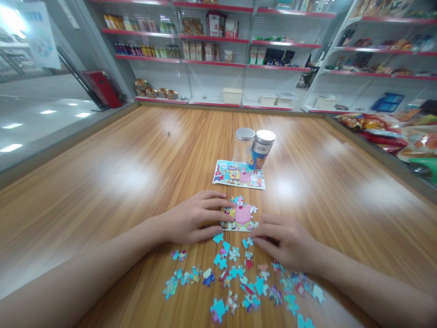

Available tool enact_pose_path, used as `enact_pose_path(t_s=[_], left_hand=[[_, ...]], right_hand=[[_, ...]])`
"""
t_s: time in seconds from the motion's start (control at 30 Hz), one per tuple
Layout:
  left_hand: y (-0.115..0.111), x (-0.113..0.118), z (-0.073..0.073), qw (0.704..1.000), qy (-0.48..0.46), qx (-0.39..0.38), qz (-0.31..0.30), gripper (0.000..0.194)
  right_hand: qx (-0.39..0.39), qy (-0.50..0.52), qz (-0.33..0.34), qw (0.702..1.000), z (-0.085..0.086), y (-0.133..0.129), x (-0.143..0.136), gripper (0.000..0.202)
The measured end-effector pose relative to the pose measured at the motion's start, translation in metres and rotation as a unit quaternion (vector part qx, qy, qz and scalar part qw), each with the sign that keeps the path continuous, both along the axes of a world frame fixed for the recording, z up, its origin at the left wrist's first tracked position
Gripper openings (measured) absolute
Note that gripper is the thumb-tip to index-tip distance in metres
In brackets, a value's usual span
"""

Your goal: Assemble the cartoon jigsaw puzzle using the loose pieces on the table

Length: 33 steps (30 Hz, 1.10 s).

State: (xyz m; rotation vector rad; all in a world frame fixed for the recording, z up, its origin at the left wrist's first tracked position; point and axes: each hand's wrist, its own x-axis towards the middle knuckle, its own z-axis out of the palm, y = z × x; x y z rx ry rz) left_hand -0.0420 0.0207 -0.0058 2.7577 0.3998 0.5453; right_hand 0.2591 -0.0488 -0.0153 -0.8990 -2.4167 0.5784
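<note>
Brown wood-grain tabletop (pixel 191 150): silver-lidded cylindrical jars (pixel 257 157) stand behind the pink-yellow cartoon puzzle (pixel 243 214); left hand (pixel 200 216) spread atop, empty; right hand (pixel 288 239) beside, grip unclear.

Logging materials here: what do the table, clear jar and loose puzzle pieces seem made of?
Table: glossy wood or wood-look laminate, from grain and reflections.
Clear jar: smooth plastic or glass, see-through; silvery lid, perhaps metal.
Puzzle pieces: probably printed cardboard, from flat, knobbed shapes; finish unclear.
</note>
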Motion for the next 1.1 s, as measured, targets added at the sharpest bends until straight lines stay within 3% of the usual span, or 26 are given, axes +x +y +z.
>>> enact_pose_path(t_s=[0.53, 0.73, 0.93, 1.1], left_hand=[[0.000, -0.001, 0.000, 1.000, 0.005, 0.006, 0.000, 0.041], [0.001, -0.002, -0.001, 1.000, 0.014, 0.007, -0.001, 0.040], [0.004, -0.008, -0.005, 0.998, 0.060, 0.013, 0.004, 0.047], [0.007, -0.011, -0.007, 0.998, 0.055, 0.019, 0.003, 0.048]], right_hand=[[0.001, 0.000, 0.003, 1.000, 0.001, -0.001, 0.000, 0.017], [-0.021, 0.051, -0.005, 0.998, 0.001, -0.001, -0.001, 0.014], [-0.184, 0.108, 0.002, 0.977, 0.008, 0.005, 0.001, 0.015], [-0.371, 0.156, -0.013, 0.915, 0.013, 0.018, 0.006, 0.027]])
